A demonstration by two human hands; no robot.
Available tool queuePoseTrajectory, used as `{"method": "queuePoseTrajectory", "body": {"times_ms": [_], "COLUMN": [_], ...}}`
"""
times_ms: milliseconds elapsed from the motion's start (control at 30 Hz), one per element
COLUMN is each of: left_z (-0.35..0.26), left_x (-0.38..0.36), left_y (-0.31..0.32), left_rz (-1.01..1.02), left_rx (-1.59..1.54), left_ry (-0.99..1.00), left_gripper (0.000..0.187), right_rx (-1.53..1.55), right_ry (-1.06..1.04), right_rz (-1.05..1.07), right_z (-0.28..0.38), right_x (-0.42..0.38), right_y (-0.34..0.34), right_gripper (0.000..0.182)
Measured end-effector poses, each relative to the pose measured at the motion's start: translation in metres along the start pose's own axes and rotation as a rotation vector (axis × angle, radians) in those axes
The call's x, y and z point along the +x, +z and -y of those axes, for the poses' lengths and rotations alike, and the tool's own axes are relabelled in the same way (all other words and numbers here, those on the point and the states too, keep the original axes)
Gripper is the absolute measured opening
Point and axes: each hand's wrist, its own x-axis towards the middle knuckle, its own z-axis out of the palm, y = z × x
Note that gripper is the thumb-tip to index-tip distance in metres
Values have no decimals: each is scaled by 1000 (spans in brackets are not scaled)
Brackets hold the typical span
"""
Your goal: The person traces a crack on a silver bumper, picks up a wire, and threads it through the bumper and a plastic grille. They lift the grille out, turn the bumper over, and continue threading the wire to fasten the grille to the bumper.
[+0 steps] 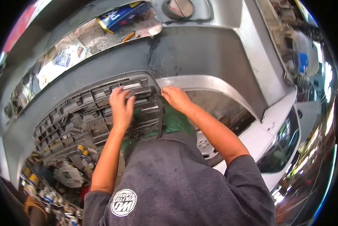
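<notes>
A large grey bumper (199, 49) arches across the view, and a black slatted grille (97, 101) lies against its lower edge. Over the right part of the grille is my left hand (121, 102), its fingers apart and slightly bent, with nothing seen in it. My right hand (173, 97) is at the grille's right edge, beside the bumper's curved cut-out. Its fingers are pressed together at that edge; whatever they grip, if anything, is too small to make out.
A white car (251, 141) stands at the right. Bottles and cans (82, 152) are at the lower left. Through the bumper's opening show a blue packet (120, 17) and an orange-handled item (128, 36). A clear container (303, 56) is at the upper right.
</notes>
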Motion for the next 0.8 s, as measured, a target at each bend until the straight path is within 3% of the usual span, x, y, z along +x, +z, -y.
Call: {"method": "queuePoseTrajectory", "body": {"times_ms": [133,200,300,400,533,633,800], "left_z": [68,94,124,125,105,77,59], "left_x": [-47,-70,-98,-100,-80,-57,-38], "left_y": [-31,-44,-38,-15,20,32,35], "left_rz": [-360,-458,-588,-649,-517,-617,-714], "left_rx": [111,188,252,400,497,388,399], "left_ry": [-342,-621,-822,-801,-941,-1107,-995], "left_gripper": [37,41,52,56,64,67,67], "right_rx": [-117,-136,-70,70,51,89,215], "right_ry": [-77,-85,-36,16,8,5,27], "right_rz": [153,258,434,588,710,756,802], "right_z": [4,7,0,-11,-11,-15,-26], "right_x": [14,27,41,57,75,80,94], "right_y": [-12,-20,-29,-34,-35,-34,-26], "right_gripper": [13,15,18,18,16,16,15]}}
